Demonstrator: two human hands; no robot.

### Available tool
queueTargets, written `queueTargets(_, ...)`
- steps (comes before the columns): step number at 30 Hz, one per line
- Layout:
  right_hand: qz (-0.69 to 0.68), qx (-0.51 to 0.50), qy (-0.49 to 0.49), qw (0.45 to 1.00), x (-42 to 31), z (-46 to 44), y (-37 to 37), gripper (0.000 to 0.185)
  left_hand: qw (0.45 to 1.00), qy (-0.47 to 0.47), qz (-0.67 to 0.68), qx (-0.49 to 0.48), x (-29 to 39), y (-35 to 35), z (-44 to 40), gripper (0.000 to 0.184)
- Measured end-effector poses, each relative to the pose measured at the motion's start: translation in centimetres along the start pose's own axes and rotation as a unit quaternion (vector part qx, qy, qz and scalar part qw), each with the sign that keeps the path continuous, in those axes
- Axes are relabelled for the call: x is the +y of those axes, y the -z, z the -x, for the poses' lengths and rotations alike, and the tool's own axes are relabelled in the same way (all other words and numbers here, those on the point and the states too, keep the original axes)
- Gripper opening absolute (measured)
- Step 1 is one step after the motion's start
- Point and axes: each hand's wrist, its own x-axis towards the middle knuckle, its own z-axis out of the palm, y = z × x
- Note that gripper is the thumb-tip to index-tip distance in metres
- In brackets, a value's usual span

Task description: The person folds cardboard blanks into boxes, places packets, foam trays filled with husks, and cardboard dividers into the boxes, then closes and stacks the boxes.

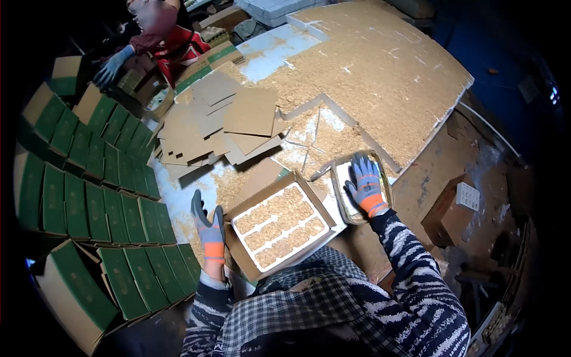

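My left hand [208, 227], in a grey and orange glove, is beside the left edge of an open cardboard box [234, 250], its fingers apart and nothing in them. Inside the box lies a white tray [259, 265] whose compartments hold light brown shavings. To the right, my right hand [367, 185], gloved the same way, lies with spread fingers on a white stack [347, 205] inside a shallow rectangular container [358, 221]. A dark, narrow tool-like object [322, 171] sits between the box and that container.
Flat cardboard sheets [250, 112] are piled beyond the box. Shavings [380, 59] cover the far table. Rows of green and brown boxes [77, 202] stand at left. Another person's gloved hand [113, 66] shows at the upper left. A brown carton [446, 214] stands at right.
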Motion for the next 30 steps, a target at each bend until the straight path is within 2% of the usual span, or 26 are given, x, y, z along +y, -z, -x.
queueTargets(2,-0.004,-0.089,0.055,0.994,1.3,0.2,-2.5,0.061,0.996,-0.021,0.047,-0.07,0.0,-2.2,-5.7,0.066)
queueTargets(4,-0.003,-0.113,0.079,0.991,1.6,0.8,-4.3,0.058,0.989,0.029,0.088,-0.119,-0.9,-6.1,-11.6,0.067)
queueTargets(6,-0.033,-0.075,0.083,0.993,1.6,0.9,-3.9,0.046,0.994,-0.007,-0.054,-0.095,-2.1,-10.5,-16.8,0.072)
queueTargets(8,-0.063,-0.06,0.099,0.991,2.1,1.5,-4.2,0.039,0.989,0.017,-0.105,-0.101,-3.9,-14.2,-20.9,0.08)
queueTargets(10,-0.072,-0.031,0.099,0.992,2.1,1.7,-4.0,0.032,0.956,0.089,-0.256,-0.115,-3.2,-16.9,-23.0,0.088)
queueTargets(12,-0.1,-0.025,0.101,0.99,2.3,1.5,-3.9,0.03,0.914,0.115,-0.367,-0.131,-2.4,-18.5,-23.2,0.095)
queueTargets(15,-0.166,0.025,0.07,0.983,2.7,1.7,-4.2,0.033,0.893,0.14,-0.405,-0.138,-1.7,-18.1,-23.3,0.09)
queueTargets(17,-0.182,0.028,0.062,0.981,3.0,1.7,-4.3,0.034,0.965,0.114,-0.23,-0.052,-4.8,-17.4,-23.7,0.083)
queueTargets(18,-0.193,0.026,0.054,0.979,2.9,1.6,-4.0,0.033,0.981,0.085,-0.174,0.011,-5.5,-16.7,-23.7,0.067)
queueTargets(20,-0.206,0.021,0.05,0.977,2.9,1.3,-4.1,0.033,0.998,0.062,0.005,0.003,-6.4,-13.3,-23.7,0.058)
queueTargets(22,-0.206,0.001,0.046,0.977,3.4,1.3,-4.8,0.03,0.986,0.076,0.147,0.034,-4.6,-9.2,-21.0,0.039)
queueTargets(23,-0.21,-0.006,0.045,0.977,3.4,1.2,-4.6,0.03,0.994,-0.047,0.078,0.054,0.4,-6.4,-17.4,0.034)
queueTargets(24,-0.233,-0.006,0.033,0.972,3.2,0.9,-4.2,0.032,0.992,-0.103,0.058,0.031,1.7,-4.4,-14.8,0.031)
queueTargets(26,-0.381,-0.039,-0.145,0.913,2.9,0.6,-3.5,0.034,0.974,-0.208,-0.088,0.001,5.5,-0.9,-7.9,0.035)
queueTargets(28,-0.319,0.1,-0.093,0.938,1.0,-0.8,-0.4,0.032,0.941,-0.272,-0.161,-0.119,7.5,1.9,-1.2,0.044)
queueTargets(29,-0.319,0.095,-0.087,0.939,-0.4,-1.8,1.7,0.032,0.927,-0.295,-0.156,-0.17,7.3,2.2,1.5,0.043)
queueTargets(30,-0.287,0.154,0.006,0.945,-2.1,-2.8,4.2,0.029,0.909,-0.32,-0.151,-0.22,6.7,2.4,3.7,0.041)
